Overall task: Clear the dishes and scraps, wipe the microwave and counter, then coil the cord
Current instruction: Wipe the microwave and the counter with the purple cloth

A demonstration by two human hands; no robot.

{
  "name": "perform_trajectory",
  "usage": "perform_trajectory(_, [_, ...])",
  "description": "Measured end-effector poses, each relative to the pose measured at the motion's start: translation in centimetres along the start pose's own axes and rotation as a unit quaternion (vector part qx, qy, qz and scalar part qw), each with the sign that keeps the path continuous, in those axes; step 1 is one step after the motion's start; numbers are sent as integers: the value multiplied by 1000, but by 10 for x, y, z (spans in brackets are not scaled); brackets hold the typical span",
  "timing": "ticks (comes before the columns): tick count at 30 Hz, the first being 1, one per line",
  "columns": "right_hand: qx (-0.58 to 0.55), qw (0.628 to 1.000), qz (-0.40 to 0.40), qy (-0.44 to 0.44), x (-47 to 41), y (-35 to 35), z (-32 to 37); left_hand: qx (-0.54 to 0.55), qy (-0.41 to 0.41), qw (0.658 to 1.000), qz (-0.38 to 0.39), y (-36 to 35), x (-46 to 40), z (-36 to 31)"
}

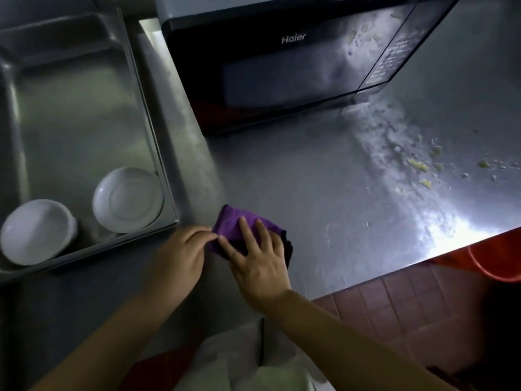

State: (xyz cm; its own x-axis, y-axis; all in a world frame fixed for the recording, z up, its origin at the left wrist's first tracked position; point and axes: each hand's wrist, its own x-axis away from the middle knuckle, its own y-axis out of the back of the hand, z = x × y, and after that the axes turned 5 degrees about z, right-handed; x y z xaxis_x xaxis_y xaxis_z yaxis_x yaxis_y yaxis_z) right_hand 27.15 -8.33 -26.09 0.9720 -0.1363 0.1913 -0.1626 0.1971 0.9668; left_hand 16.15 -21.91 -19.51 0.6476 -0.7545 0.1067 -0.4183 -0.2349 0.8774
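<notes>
The right hand (258, 253) is pressing flat, fingers spread, on the purple cloth (239, 230) at the desk's (296, 179) six o'clock edge, while the left hand (180, 253) is pinching its corner, likely folding it for wiping. Two bowls (128, 198) are sitting in the sink (84, 108) at nine o'clock. Scraps (420, 166) are lying at three o'clock, under the smeared microwave (282, 66). No cord is showing.

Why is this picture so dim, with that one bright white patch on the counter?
Head view: the scene is underexposed; glare burns out the steel counter near its front edge at right. The microwave door shows a hazy reflection. The wide lens bows the sink rim, and the frame is slightly soft around the purple cloth.
</notes>
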Motion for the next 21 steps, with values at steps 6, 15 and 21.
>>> perform_trajectory(6, [46, 997, 9, 58, 31, 5, -52, 1, 1, 1000, -12, -10, 4, -1])
perform_trajectory(15, [23, 983, -17, -183, 23, 39, -167, -27, -28, 999, 37, -34, -8, -28])
perform_trajectory(21, [-35, 933, -54, -355, 48, 43, -204, -17, -23, 999, 40, -35, -2, -27])
